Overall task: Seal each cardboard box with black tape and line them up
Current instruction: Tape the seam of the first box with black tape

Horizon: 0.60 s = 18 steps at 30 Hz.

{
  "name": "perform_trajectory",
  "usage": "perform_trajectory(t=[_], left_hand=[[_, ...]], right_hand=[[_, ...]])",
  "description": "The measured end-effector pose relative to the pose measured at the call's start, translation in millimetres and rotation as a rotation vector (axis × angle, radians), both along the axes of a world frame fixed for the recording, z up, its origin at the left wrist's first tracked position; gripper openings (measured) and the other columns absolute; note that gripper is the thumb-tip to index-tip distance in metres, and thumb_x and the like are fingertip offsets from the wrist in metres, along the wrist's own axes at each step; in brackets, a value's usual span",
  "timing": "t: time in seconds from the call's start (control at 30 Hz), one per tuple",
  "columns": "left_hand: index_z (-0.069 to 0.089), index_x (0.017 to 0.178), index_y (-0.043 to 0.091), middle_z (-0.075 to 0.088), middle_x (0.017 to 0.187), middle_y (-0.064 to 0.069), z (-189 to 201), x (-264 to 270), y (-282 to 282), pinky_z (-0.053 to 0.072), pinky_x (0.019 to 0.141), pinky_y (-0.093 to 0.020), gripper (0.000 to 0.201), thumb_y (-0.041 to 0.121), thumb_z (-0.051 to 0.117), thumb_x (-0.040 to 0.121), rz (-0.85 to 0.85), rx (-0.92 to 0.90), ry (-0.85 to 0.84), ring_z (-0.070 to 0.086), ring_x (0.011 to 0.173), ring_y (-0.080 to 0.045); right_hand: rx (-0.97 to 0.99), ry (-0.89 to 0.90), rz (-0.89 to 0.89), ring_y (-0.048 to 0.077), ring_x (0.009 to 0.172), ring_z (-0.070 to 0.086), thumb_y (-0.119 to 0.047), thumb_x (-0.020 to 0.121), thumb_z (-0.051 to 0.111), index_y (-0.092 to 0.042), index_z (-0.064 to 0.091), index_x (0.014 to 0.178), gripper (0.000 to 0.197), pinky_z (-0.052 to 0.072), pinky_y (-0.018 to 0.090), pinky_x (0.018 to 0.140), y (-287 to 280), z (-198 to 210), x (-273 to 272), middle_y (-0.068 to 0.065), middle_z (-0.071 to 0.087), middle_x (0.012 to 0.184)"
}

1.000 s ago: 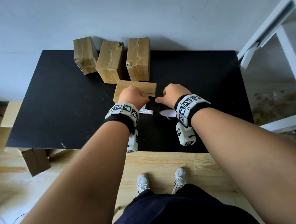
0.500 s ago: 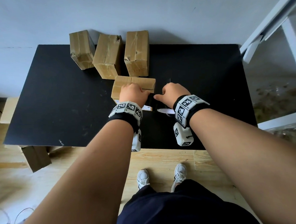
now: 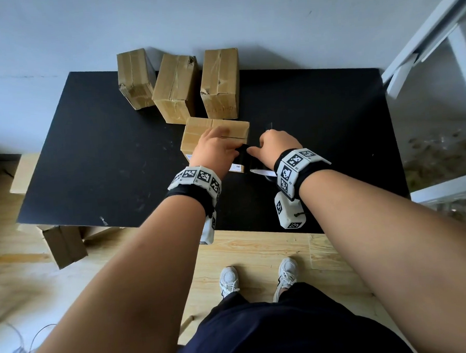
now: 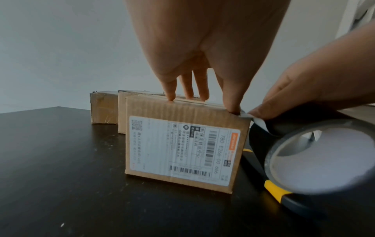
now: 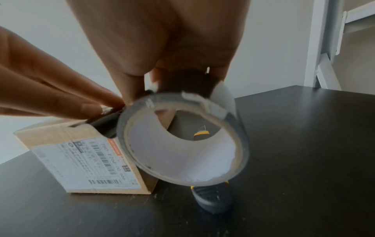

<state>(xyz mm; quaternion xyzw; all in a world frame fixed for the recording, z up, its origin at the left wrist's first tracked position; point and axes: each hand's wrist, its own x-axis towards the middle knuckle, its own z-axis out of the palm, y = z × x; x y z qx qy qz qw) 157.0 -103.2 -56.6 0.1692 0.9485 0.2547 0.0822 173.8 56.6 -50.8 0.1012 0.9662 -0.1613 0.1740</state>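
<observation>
On the black worktop a cardboard box stands near the middle, a white shipping label on the side facing the person. The left hand rests on top of this box with its fingers straight, tips pressing along the top seam, and its thumb holding the free end of the black tape at the box's near right corner; this grip is flat and open, pressing rather than clutching. The right hand has its grip closed around the roll of black tape, held just beside the box's right side and above the worktop, with a short strip of tape running from the roll to the box corner. Under the roll a utility knife with a yellow and black handle lies on the worktop, just beside the box. At the far edge of the worktop 3 more cardboard boxes stand in a loose row against the wall, the left 1 turned at an angle. Whether any of them carries black tape cannot be told.
</observation>
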Motion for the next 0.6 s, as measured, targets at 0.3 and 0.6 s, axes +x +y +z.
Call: perform_trajectory(t=[0.3,0.6], left_hand=[[0.049,0.137,0.031,0.032,0.153,-0.002,-6,14,-1,0.027,0.114,-0.045,0.037,0.030,0.042,0.101,-0.044,-0.278,0.093,0.022,0.143,-0.028],[0.053,0.134,0.031,0.037,0.150,0.000,-11,17,-1,0.031,0.110,-0.042,0.036,0.033,0.044,0.099,0.077,-0.233,0.150,0.026,0.141,-0.026]], right_hand=[[0.099,0.052,0.087,0.027,0.093,0.062,-0.050,0.095,0.048,-0.015,0.061,0.099,0.038,0.041,0.035,0.084,-6,-3,-9,0.005,0.066,0.092],[0.009,0.062,0.031,0.028,0.097,0.061,-0.045,0.095,0.042,-0.014,0.067,0.095,0.040,0.035,0.039,0.097,-2,-7,-21,0.004,0.065,0.089]])
